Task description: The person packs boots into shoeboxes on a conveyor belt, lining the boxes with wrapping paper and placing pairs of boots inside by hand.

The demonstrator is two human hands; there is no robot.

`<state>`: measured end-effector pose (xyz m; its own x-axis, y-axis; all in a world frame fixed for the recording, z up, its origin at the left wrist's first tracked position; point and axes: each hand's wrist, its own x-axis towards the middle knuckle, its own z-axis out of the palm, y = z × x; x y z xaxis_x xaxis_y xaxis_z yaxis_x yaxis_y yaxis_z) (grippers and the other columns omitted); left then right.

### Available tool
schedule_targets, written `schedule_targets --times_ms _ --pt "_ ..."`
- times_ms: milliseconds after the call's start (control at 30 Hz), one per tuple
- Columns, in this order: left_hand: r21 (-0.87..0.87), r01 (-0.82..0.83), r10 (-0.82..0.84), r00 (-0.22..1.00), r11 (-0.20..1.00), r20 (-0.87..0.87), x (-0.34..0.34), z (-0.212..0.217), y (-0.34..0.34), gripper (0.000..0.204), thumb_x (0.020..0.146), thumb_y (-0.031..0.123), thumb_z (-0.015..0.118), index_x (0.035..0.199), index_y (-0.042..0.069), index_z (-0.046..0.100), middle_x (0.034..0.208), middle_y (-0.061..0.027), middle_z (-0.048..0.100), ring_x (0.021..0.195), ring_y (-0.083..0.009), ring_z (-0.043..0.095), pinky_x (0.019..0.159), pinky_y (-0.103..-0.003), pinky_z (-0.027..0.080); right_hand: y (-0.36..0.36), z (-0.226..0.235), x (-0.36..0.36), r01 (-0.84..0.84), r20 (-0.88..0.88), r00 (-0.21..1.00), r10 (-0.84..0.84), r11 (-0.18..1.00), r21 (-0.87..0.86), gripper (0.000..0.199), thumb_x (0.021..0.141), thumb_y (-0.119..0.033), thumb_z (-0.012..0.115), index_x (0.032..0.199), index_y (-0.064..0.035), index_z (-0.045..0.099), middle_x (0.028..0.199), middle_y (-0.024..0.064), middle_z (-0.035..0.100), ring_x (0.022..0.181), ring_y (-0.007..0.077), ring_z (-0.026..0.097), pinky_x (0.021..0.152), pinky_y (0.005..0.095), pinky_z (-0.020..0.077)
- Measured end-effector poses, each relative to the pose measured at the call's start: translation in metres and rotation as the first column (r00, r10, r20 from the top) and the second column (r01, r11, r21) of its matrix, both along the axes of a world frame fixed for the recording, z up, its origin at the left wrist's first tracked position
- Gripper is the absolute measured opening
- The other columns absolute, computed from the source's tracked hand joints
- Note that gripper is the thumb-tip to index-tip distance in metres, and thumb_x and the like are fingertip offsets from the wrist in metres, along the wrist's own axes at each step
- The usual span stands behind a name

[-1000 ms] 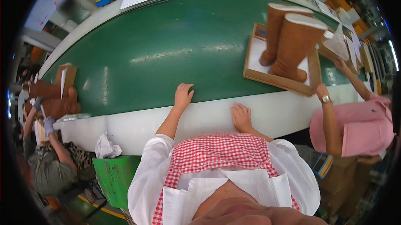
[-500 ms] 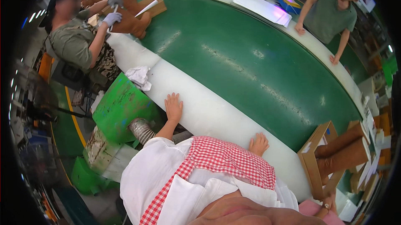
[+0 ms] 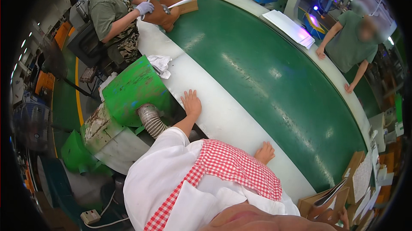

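My left hand (image 3: 192, 102) lies on the white ledge (image 3: 223, 115) along the green belt, fingers spread and nothing in them. Farther right on the same ledge rests my right hand (image 3: 265, 153), palm down, its fingers slightly bent and apart, holding nothing. Beyond my left hand is a crumpled white cloth (image 3: 160, 65) on the ledge. A green metal hood (image 3: 133, 91) with a ribbed hose (image 3: 151, 119) stands left of my left arm.
The green belt (image 3: 257, 85) runs along the ledge. At far left a gloved co-worker (image 3: 113, 16) handles a brown boot (image 3: 162, 18). Another person (image 3: 354, 42) leans on the far rim near white sheets (image 3: 288, 27). Open cardboard boxes (image 3: 355, 175) stand at lower right.
The view has swung, so the surroundings sit differently in the picture. Both my hands stay on the ledge. The tall brown boots at lower right no longer stand up above their box.
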<state>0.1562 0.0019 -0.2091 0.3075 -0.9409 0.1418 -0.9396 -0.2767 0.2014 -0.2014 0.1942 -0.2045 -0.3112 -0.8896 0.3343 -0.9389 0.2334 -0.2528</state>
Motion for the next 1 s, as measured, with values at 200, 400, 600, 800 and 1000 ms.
schedule_targets --times_ms 200,400,600,800,1000 --pt "-0.004 -0.042 0.042 0.999 0.999 0.007 0.002 0.000 0.007 0.046 0.093 0.023 0.045 0.138 0.012 0.039 0.146 -0.0088 0.033 0.138 -0.0334 0.020 0.112 -0.055 0.010 -0.014 0.011 -0.026 -0.186 0.032 0.982 0.187 0.982 -0.026 0.021 0.075 -0.003 0.060 0.095 -0.0080 0.060 0.098 0.0091 0.056 0.093 0.0299 0.048 0.081 0.0445 0.0372" --pt "-0.045 -0.021 0.022 1.000 0.999 0.003 -0.002 0.002 0.002 0.046 0.092 0.021 0.044 0.137 0.012 0.040 0.145 -0.0096 0.035 0.138 -0.0340 0.021 0.111 -0.056 0.010 -0.021 0.007 -0.033 -0.252 0.023 0.966 0.256 0.961 -0.114 0.014 0.077 -0.002 0.059 0.090 -0.0058 0.057 0.091 0.0125 0.053 0.090 0.0326 0.046 0.080 0.0424 0.0383" --pt "-0.048 -0.031 0.033 0.998 0.998 0.046 -0.004 0.000 0.001 0.046 0.092 0.022 0.043 0.137 0.012 0.040 0.146 -0.0099 0.034 0.138 -0.0345 0.022 0.111 -0.057 0.010 -0.022 0.001 -0.036 -0.232 0.042 0.970 0.238 0.965 -0.118 0.013 0.077 -0.003 0.060 0.090 -0.0056 0.058 0.090 0.0132 0.053 0.091 0.0338 0.048 0.083 0.0453 0.0388" --pt "-0.045 -0.026 0.029 0.998 0.999 0.061 0.000 -0.006 0.000 0.046 0.091 0.022 0.043 0.136 0.012 0.041 0.145 -0.0101 0.035 0.138 -0.0347 0.022 0.111 -0.058 0.011 -0.022 0.005 -0.033 -0.253 0.051 0.963 0.264 0.954 -0.163 0.013 0.077 -0.003 0.060 0.089 -0.0048 0.056 0.089 0.0130 0.053 0.090 0.0337 0.048 0.083 0.0447 0.0388" --pt "-0.105 -0.004 0.010 0.998 0.994 0.059 -0.002 -0.008 0.001 0.045 0.090 0.020 0.046 0.134 0.010 0.043 0.143 -0.0127 0.037 0.136 -0.0366 0.025 0.110 -0.059 0.012 -0.021 0.008 -0.034 -0.253 0.041 0.964 0.264 0.952 -0.174 0.014 0.076 -0.003 0.060 0.089 -0.0050 0.056 0.090 0.0122 0.053 0.090 0.0329 0.048 0.081 0.0436 0.0392"
